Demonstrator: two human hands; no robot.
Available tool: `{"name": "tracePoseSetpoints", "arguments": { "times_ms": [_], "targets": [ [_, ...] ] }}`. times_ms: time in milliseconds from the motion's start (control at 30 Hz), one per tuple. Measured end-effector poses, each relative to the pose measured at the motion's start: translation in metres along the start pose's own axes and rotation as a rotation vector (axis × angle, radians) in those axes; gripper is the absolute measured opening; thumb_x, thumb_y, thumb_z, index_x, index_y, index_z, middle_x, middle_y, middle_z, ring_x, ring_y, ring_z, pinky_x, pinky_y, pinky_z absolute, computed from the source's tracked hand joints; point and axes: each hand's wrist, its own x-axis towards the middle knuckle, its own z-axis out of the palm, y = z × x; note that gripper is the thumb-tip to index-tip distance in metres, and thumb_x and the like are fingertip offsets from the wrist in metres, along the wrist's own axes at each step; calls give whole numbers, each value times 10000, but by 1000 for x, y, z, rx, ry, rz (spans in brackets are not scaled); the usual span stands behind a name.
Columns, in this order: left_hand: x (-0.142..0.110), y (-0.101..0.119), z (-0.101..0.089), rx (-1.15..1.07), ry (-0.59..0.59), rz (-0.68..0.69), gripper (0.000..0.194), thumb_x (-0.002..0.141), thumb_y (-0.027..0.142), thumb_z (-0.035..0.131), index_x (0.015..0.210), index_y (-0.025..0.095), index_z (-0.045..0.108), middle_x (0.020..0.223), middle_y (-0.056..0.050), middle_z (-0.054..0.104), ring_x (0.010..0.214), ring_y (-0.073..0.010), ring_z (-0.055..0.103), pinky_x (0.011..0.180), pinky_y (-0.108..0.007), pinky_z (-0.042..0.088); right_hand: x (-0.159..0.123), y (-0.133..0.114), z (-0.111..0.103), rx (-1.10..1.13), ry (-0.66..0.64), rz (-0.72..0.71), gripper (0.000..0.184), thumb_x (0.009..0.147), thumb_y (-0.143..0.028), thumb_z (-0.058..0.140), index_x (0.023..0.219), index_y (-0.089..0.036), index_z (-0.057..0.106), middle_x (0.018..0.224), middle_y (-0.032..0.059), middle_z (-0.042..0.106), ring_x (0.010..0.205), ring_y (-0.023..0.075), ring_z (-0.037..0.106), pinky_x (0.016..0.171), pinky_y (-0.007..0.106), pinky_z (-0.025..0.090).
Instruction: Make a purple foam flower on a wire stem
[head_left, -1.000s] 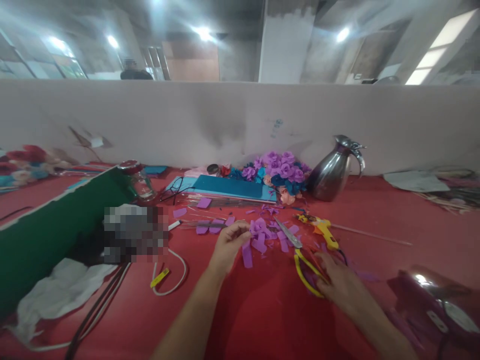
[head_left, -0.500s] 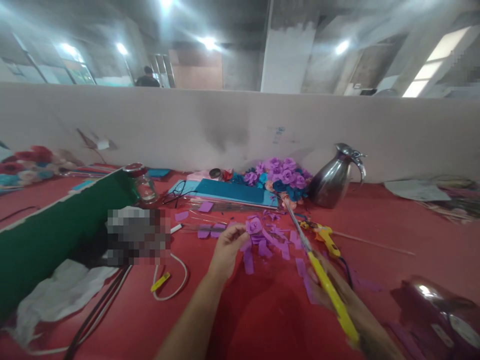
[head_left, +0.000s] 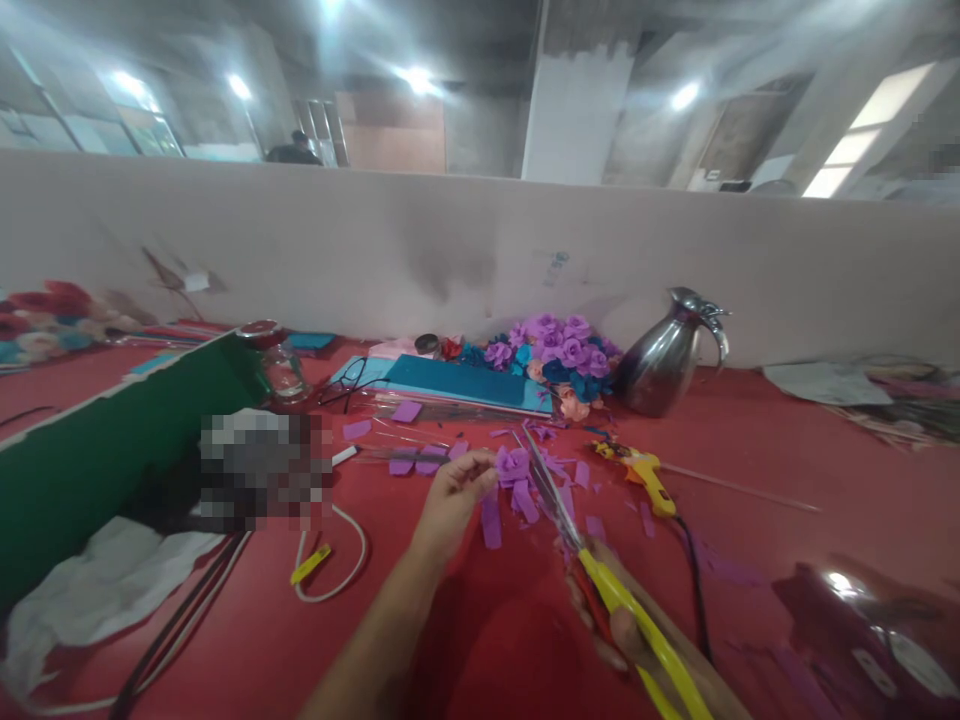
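Observation:
Between the thumb and fingers of my left hand (head_left: 459,498) is a purple paper flower (head_left: 512,464), held upright over the red table (head_left: 480,640). My right hand (head_left: 611,605) is wrapped round yellow-handled scissors (head_left: 574,540), whose long metal blades point up and left. The blades are slightly parted, and their tips reach the flower's right side. Around and below the flower lie purple paper strips (head_left: 491,520) and small cut scraps. The palm side of my right hand is partly hidden by the scissor handles.
Purple and blue paper flowers (head_left: 555,345) are heaped behind, beside a metal jug (head_left: 667,355). A yellow glue gun (head_left: 651,482) with a black cord lies right. Blue paper sheets (head_left: 457,380), a glass jar (head_left: 281,370) and a green box wall (head_left: 135,430) stand left and back.
My right hand has swung the scissors left and down, bringing the blades beside the flower. The blades now show apart. My left hand keeps its hold on the flower.

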Motion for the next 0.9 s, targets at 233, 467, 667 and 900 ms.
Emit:
{"name": "tracePoseSetpoints", "arguments": {
  "times_ms": [233, 467, 667, 900],
  "targets": [
    [1, -1, -1, 43, -5, 20, 155, 654, 268, 761, 777, 183, 722, 723, -4, 604, 686, -127, 504, 663, -234, 400, 4, -4, -7, 50, -93, 111, 636, 621, -634, 719, 1169, -322, 640, 842, 65, 661, 580, 166, 564, 424, 243, 430],
    [1, -2, -2, 38, -11, 16, 122, 672, 273, 750, 752, 187, 717, 769, -12, 623, 720, -132, 519, 694, -233, 409, 5, -14, 7, 9, -19, 13, 505, 685, -558, 688, 1138, -339, 638, 801, 54, 647, 685, 209, 604, 502, 291, 495],
    [1, -2, -2, 44, -7, 23, 127, 674, 265, 750, 771, 188, 721, 760, -9, 625, 715, -133, 521, 688, -235, 410, 7, -25, 11, -37, -12, -26, 409, 692, -500, 710, 1059, -325, 663, 784, 57, 631, 703, 210, 597, 600, 327, 515],
    [1, 1, -1, 59, -27, 29, 92, 693, 259, 728, 754, 190, 719, 737, -1, 630, 712, -126, 523, 690, -230, 405, -3, -47, 10, -55, 0, -25, 393, 734, -516, 681, 1053, -287, 669, 743, 31, 603, 623, 170, 569, 455, 239, 452]
  ]
}}
